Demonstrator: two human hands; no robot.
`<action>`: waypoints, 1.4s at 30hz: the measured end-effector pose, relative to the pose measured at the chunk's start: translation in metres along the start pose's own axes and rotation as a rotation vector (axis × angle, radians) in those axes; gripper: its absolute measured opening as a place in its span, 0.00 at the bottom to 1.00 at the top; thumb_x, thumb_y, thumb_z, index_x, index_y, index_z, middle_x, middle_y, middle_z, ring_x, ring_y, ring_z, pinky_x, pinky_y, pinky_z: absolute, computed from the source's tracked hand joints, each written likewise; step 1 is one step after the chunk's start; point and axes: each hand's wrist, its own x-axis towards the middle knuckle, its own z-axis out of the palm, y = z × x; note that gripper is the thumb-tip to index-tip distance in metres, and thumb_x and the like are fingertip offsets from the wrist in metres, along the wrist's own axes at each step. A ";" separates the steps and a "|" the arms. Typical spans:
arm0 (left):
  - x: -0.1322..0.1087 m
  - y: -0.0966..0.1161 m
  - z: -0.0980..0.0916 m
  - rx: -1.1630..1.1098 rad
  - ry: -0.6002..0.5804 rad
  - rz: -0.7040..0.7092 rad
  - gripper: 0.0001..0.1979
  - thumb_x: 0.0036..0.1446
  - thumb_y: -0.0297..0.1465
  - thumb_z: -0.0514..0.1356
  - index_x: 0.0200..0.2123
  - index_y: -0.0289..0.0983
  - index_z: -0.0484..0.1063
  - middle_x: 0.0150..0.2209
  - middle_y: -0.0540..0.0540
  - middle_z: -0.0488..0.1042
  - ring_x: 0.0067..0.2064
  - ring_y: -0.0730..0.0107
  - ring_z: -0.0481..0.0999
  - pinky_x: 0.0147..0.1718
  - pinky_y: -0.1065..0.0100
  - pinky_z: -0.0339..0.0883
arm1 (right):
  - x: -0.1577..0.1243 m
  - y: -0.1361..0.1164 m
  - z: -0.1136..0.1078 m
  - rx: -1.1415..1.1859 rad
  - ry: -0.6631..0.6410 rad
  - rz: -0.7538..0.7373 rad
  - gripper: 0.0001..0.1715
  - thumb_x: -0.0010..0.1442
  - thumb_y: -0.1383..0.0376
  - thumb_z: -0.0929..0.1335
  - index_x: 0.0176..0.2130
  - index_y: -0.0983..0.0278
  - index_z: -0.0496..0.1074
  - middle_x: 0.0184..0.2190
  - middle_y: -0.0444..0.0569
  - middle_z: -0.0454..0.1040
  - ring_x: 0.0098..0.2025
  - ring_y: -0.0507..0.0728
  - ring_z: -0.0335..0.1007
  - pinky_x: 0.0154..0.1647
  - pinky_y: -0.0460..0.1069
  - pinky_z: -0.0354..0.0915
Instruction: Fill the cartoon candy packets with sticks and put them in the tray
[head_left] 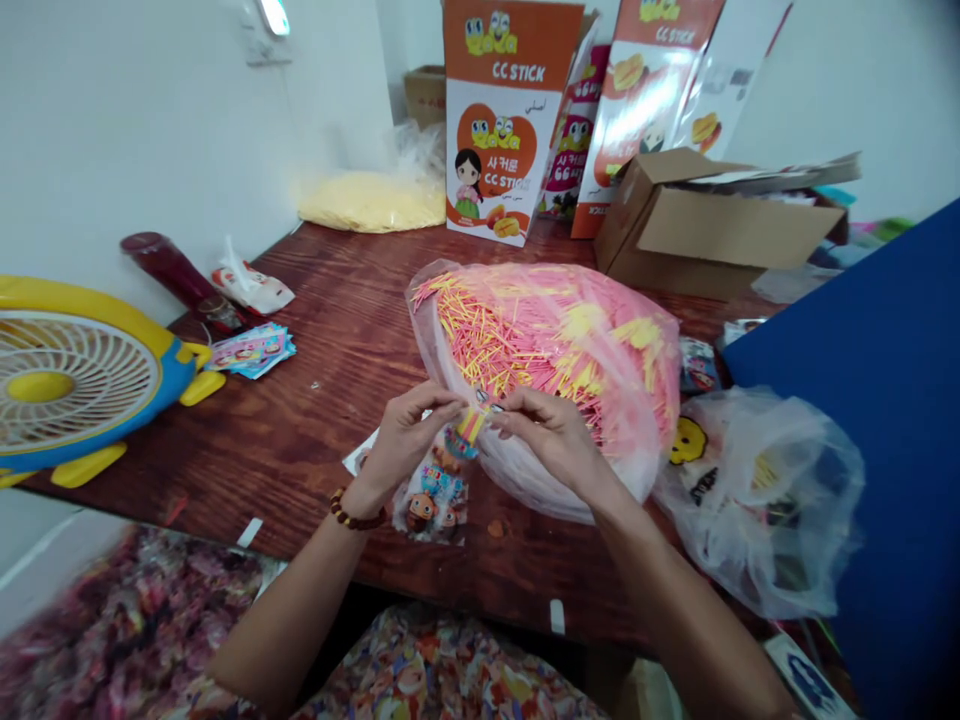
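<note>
A small packet of pink and yellow sticks is held just above the wooden table. The left hand and right hand pinch it from either side, fingers curled almost closed. Just behind lies a clear bag of sticks, and printed packets lie beneath.

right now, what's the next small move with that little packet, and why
Probably slide the sticks fully into the small packet: the left hand and right hand both pinch its top, and pink and yellow stick ends seem to poke out of it.
</note>
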 end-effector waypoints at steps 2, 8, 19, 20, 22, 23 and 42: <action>-0.008 -0.010 -0.010 0.012 -0.047 -0.108 0.10 0.58 0.37 0.62 0.31 0.37 0.79 0.30 0.47 0.78 0.33 0.68 0.74 0.34 0.70 0.66 | 0.003 0.010 0.013 0.043 -0.070 0.044 0.14 0.60 0.58 0.69 0.27 0.62 0.71 0.23 0.41 0.71 0.27 0.52 0.67 0.30 0.46 0.60; -0.036 -0.070 -0.010 0.186 -0.044 -0.287 0.10 0.56 0.37 0.60 0.31 0.37 0.77 0.30 0.47 0.79 0.32 0.65 0.75 0.33 0.67 0.67 | 0.002 0.051 0.056 -0.377 -0.114 0.138 0.09 0.62 0.62 0.68 0.30 0.61 0.73 0.24 0.44 0.74 0.27 0.53 0.67 0.29 0.47 0.55; -0.051 -0.099 -0.001 0.562 0.015 -0.213 0.19 0.63 0.41 0.54 0.49 0.36 0.72 0.42 0.40 0.79 0.44 0.55 0.77 0.47 0.56 0.69 | 0.000 0.096 -0.055 -0.950 0.090 0.112 0.13 0.67 0.66 0.62 0.40 0.63 0.76 0.39 0.53 0.78 0.41 0.59 0.70 0.40 0.50 0.59; -0.051 -0.098 0.000 0.587 0.028 -0.185 0.19 0.63 0.41 0.54 0.50 0.36 0.72 0.41 0.40 0.78 0.43 0.55 0.77 0.47 0.55 0.69 | 0.005 0.104 -0.066 -1.070 0.049 0.090 0.14 0.67 0.67 0.62 0.41 0.64 0.76 0.41 0.56 0.77 0.43 0.61 0.70 0.42 0.52 0.59; -0.053 -0.098 0.001 0.621 0.050 -0.138 0.19 0.63 0.41 0.53 0.50 0.35 0.72 0.41 0.40 0.77 0.43 0.55 0.77 0.46 0.55 0.70 | 0.017 0.117 -0.081 -1.247 -0.059 0.006 0.13 0.66 0.68 0.63 0.43 0.65 0.77 0.44 0.58 0.76 0.47 0.64 0.67 0.46 0.54 0.58; -0.054 -0.099 0.000 0.631 0.057 -0.122 0.19 0.64 0.40 0.52 0.50 0.35 0.72 0.42 0.39 0.77 0.44 0.55 0.77 0.46 0.54 0.70 | 0.022 0.122 -0.085 -1.304 -0.110 -0.057 0.13 0.66 0.68 0.63 0.45 0.65 0.76 0.47 0.59 0.75 0.49 0.65 0.66 0.47 0.55 0.57; -0.055 -0.108 0.002 0.623 -0.027 -0.029 0.17 0.67 0.37 0.51 0.54 0.38 0.69 0.44 0.40 0.75 0.46 0.57 0.75 0.49 0.55 0.69 | 0.043 0.168 -0.096 -1.429 -0.288 -0.462 0.14 0.66 0.71 0.62 0.48 0.65 0.72 0.52 0.57 0.72 0.57 0.65 0.59 0.56 0.58 0.53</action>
